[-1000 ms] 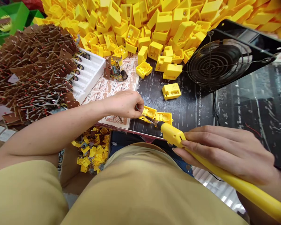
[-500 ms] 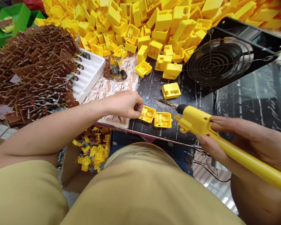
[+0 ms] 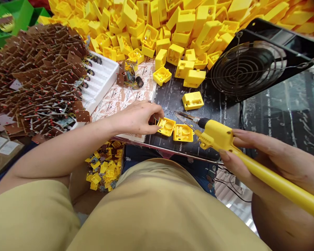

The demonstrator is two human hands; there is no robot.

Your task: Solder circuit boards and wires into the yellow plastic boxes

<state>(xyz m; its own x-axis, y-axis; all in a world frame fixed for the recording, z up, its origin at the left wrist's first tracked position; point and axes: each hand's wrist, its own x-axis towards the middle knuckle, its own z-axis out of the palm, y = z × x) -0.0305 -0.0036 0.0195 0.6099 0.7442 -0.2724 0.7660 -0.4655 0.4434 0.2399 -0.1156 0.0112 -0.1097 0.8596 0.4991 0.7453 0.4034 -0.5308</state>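
Note:
Two shallow yellow plastic case halves lie side by side near the bench edge, hollow side up. My left hand point(image 3: 143, 118) is at the left case half point(image 3: 168, 127), its thumb and a finger on either side of that piece's left end. The right case half point(image 3: 183, 133) lies untouched. My right hand point(image 3: 267, 160) is closed round the handle of a yellow soldering gun point(image 3: 219, 134). Its metal tip and a thin feed tube point left, just above the right case half. A closed yellow case point(image 3: 193, 101) lies behind the tip.
Yellow cases point(image 3: 157, 28) are heaped along the back. A black fan point(image 3: 246, 66) stands at right. Brown circuit boards point(image 3: 42, 76) are piled at left beside a white foam tray point(image 3: 104, 78). A wired board point(image 3: 131, 75) lies on printed paper. Below the bench, a box holds yellow parts point(image 3: 104, 169).
My left thumb and finger have spread from a pinch at the left case half's corner. The soldering gun has stayed nearly in place. The whole view has shifted slightly.

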